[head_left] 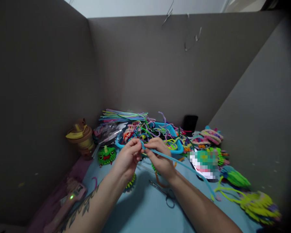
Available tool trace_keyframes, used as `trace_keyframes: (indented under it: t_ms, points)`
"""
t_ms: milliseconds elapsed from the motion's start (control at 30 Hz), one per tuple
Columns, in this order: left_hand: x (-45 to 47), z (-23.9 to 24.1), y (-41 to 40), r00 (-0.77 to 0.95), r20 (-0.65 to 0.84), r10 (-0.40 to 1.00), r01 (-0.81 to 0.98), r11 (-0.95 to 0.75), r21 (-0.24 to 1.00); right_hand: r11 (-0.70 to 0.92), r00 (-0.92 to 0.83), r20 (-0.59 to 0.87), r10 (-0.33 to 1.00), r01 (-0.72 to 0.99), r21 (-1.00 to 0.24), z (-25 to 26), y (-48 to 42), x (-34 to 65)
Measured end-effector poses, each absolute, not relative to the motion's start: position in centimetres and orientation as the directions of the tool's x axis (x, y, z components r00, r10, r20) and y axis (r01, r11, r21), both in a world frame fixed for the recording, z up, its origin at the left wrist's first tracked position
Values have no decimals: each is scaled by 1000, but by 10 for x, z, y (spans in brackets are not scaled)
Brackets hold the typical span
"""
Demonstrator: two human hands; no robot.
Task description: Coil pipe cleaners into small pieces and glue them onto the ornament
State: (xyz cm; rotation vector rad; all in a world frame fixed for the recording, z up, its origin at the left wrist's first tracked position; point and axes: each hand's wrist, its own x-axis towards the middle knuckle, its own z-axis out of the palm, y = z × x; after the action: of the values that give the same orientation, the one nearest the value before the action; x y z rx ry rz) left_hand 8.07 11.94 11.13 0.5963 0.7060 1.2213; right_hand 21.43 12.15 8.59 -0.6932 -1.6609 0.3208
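Note:
A light blue pipe cleaner (184, 165) is pinched between both hands above the table. My left hand (129, 153) grips its coiled end with thumb and fingers closed. Close beside it, my right hand (162, 159) is closed on the same stem, whose long tail runs over my right wrist and down to the right. Below the hands lies a pair of metal scissors (162, 191). A yellow-green fuzzy piece (131, 183) is partly hidden behind my left wrist, and an orange stem (159, 180) shows between the forearms.
A blue basket (180, 147) heaped with pipe cleaners stands behind the hands. Straight stems (123, 115) lie at the back. At left are a green fuzzy figure (106, 157), a lidded cup (81, 137) and a pink device (74, 197). Fuzzy pieces (259, 205) line the right. Grey panels surround the table.

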Motion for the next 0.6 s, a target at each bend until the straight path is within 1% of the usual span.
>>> trace_keyframes:
  t_ms: [200, 367, 467, 600]
  points:
    - [84, 109, 119, 149, -231, 961, -666, 270, 695, 752, -17, 786, 618, 304, -585, 80, 123, 212]
    - [85, 107, 119, 206, -265, 942, -653, 334, 680, 691, 68, 745, 663, 328, -644, 79, 123, 212]
    - [85, 107, 118, 233, -231, 945, -616, 327, 717, 675, 97, 728, 678, 308, -670, 80, 124, 214]
    - [81, 107, 119, 248, -177, 953, -511, 283, 811, 661, 61, 697, 715, 264, -702, 83, 126, 217]
